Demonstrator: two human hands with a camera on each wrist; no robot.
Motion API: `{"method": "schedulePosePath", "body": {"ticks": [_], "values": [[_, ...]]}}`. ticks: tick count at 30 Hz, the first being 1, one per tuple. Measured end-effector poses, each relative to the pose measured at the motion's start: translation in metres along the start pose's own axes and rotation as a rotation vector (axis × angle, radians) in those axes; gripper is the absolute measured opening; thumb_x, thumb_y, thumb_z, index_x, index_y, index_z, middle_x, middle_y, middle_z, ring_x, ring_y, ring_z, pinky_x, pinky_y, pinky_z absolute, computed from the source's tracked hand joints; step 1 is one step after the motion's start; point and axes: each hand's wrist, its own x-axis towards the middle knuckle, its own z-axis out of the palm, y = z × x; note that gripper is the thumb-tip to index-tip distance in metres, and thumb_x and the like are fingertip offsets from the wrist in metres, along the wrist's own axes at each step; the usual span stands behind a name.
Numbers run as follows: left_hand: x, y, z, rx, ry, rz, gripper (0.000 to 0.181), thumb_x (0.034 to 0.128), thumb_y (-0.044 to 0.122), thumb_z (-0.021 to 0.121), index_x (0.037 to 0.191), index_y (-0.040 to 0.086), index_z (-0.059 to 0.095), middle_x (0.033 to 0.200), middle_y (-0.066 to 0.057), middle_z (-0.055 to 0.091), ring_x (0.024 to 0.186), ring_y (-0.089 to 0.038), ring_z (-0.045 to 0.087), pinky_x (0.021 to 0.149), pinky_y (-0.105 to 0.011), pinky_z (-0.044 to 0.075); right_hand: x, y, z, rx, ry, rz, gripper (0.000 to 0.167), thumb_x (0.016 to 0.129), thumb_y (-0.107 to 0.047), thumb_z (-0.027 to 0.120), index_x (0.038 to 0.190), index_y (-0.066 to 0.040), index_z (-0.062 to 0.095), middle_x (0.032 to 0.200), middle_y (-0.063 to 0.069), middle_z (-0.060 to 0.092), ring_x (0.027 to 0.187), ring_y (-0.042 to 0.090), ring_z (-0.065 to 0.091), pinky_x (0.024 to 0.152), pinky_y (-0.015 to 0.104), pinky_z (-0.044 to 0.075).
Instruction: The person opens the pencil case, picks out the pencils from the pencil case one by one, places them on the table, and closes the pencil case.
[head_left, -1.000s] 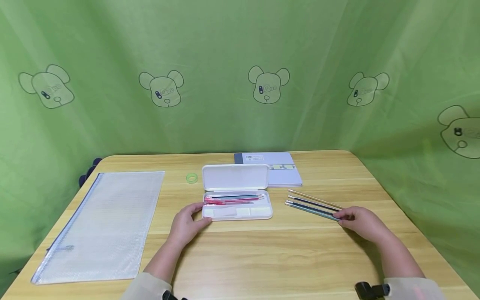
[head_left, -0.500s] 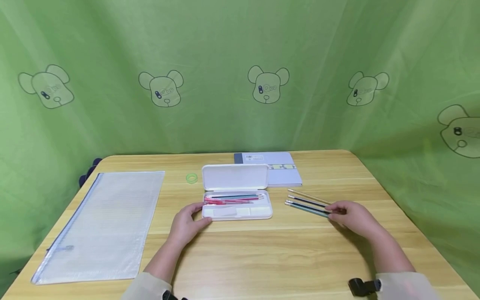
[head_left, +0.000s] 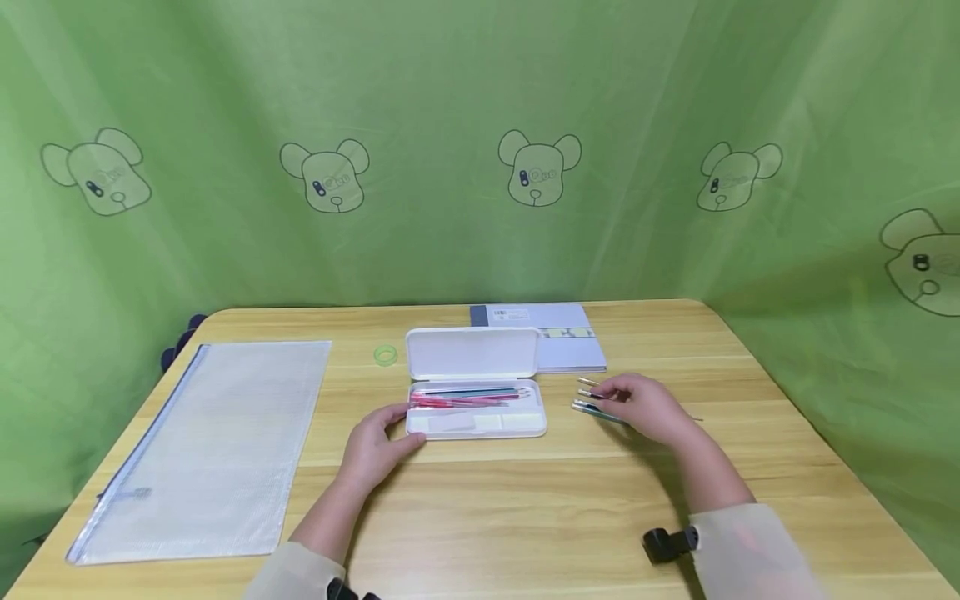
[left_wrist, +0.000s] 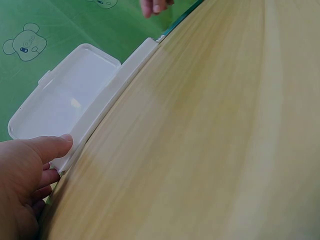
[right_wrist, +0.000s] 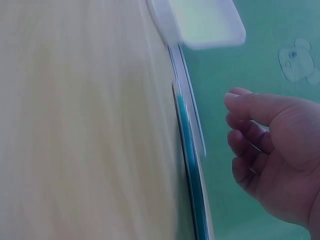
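Note:
A white plastic pencil case [head_left: 521,423] lies with its lid [head_left: 472,353] raised, several pink and dark pencils [head_left: 461,402] inside. My left hand [head_left: 369,454] holds its left end; in the left wrist view the thumb [left_wrist: 57,146] rests on the case's edge and the other fingers curl at the end. To the right, my right hand [head_left: 647,407] hovers over several loose pencils [head_left: 600,413] near their eraser ends, covering most of their length. The right wrist view shows its loosely curled fingers [right_wrist: 247,145] apart from a teal pencil [right_wrist: 192,170], holding nothing.
Behind the case lies a lavender notebook [head_left: 573,354]. A green tape ring [head_left: 386,356] sits left of the lid. A translucent zip pouch [head_left: 202,450] covers the left of the wooden table [head_left: 525,517]. Green curtain [head_left: 435,83] surrounds the table's back and sides.
My right hand has slid leftward along the pencils, from their far right ends to near the eraser ends. The pencils lie where they did. My left hand keeps its place on the case.

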Motion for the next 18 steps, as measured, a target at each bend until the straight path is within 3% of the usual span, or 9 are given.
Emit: {"method": "schedulePosePath", "body": {"ticks": [6,10,18], "values": [[0.0,0.0,0.0,-0.003,0.001,-0.001,0.054,0.0817,0.022,0.079,0.128,0.0,0.062,0.129,-0.016,0.065,0.129,-0.036,0.054,0.113,-0.05,0.04,0.019,-0.023,0.018,0.026,-0.024,-0.067,0.021,0.09,-0.01,0.067,0.109,-0.002,0.071,0.098,0.01,0.069,0.088,0.017,0.058,0.078,0.029,0.05],[0.0,-0.001,0.0,-0.002,-0.001,-0.003,0.054,0.082,0.022,0.078,0.128,0.0,0.061,0.129,-0.016,0.065,0.129,-0.036,0.054,0.114,-0.05,0.04,0.032,-0.036,0.032,0.039,-0.044,-0.104,0.019,0.088,-0.008,0.067,0.106,-0.003,0.073,0.096,0.01,0.068,0.086,0.017,0.057,0.078,0.03,0.05],[0.0,-0.001,0.0,-0.005,0.0,-0.002,0.054,0.0818,0.022,0.078,0.128,0.0,0.062,0.129,-0.016,0.065,0.129,-0.036,0.054,0.113,-0.05,0.04,0.05,-0.058,0.05,0.038,-0.094,-0.091,0.019,0.087,-0.008,0.068,0.105,-0.003,0.074,0.095,0.009,0.067,0.085,0.017,0.054,0.076,0.028,0.047]]}}
